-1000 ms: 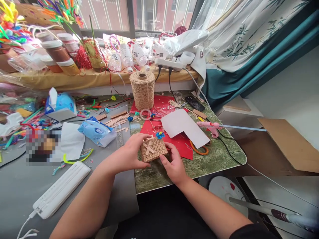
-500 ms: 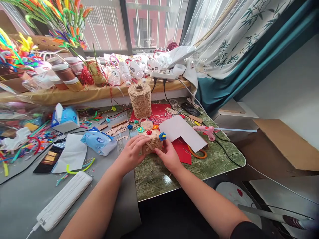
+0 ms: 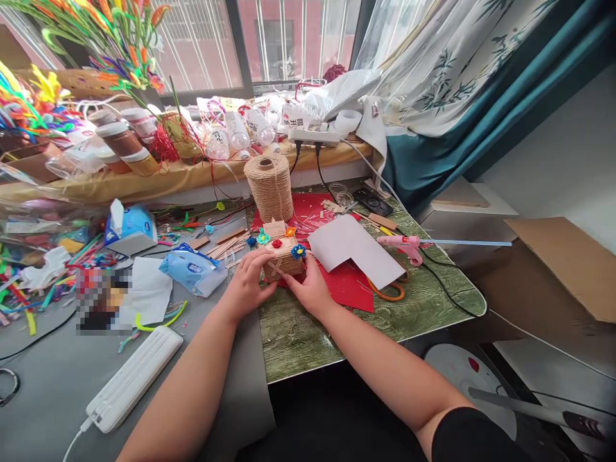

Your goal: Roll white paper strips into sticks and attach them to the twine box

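Observation:
A small twine-wrapped box [image 3: 283,262] with a crossed pair of sticks on its front and small coloured flowers on top stands upright on the green mat [image 3: 423,301]. My left hand [image 3: 248,282] grips its left side with curled fingers. My right hand [image 3: 308,289] holds its right and front side. A big spool of jute twine [image 3: 269,186] stands just behind the box.
White paper [image 3: 353,247] lies on red felt right of the box, with orange scissors [image 3: 387,292] and a pink glue gun [image 3: 407,247] beyond. Left are a blue wipes pack [image 3: 192,269], tissue pack [image 3: 129,224], wooden sticks, pipe cleaners and a white flat device [image 3: 137,375]. Jars and bottles line the sill.
The box was tilted up from lying flat to standing upright, with its flowers on top, and set slightly farther away on the mat. Both hands stayed on it.

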A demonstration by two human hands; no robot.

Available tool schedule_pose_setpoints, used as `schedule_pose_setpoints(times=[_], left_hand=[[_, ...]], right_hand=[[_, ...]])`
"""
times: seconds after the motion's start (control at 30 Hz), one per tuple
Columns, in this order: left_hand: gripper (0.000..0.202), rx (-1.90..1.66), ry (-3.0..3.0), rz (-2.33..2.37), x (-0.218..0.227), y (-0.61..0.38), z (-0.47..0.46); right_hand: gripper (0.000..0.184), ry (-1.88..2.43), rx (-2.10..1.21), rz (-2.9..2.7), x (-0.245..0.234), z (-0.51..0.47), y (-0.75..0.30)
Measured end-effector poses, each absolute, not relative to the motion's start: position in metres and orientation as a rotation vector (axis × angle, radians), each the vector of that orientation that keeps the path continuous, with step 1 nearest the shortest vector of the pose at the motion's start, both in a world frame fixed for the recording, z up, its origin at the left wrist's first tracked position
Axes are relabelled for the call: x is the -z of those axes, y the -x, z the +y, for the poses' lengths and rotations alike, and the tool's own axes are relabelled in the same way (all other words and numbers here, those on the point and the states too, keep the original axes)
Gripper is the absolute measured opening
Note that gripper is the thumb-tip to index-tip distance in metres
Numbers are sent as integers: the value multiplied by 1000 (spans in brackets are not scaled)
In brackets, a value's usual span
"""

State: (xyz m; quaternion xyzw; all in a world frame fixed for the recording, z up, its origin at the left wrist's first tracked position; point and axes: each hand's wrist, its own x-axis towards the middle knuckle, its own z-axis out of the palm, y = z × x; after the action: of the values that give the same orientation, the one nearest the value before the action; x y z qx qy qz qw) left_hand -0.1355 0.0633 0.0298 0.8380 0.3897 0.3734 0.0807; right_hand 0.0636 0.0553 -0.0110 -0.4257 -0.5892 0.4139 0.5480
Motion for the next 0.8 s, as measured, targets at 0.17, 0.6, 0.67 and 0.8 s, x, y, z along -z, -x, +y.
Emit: schedule_pose_setpoints(times=[0.17,0.6,0.67,0.8], left_hand=[[51,-1205,-2330,1268,-27,136,62],[31,-1108,-2398,1211,-30,140,63],[30,-1144,-2379,1208,-33,141,63],[10,-1358,-2232,1300,-34,145,62]], right_hand=[[66,1048,-952,-1378,17,55,-67],[69,1083,-886,-1381,30,57,-70],[66,1096,-858,-1413,28,56,-71],[66,1114,-856,-1439,27,53,-74]])
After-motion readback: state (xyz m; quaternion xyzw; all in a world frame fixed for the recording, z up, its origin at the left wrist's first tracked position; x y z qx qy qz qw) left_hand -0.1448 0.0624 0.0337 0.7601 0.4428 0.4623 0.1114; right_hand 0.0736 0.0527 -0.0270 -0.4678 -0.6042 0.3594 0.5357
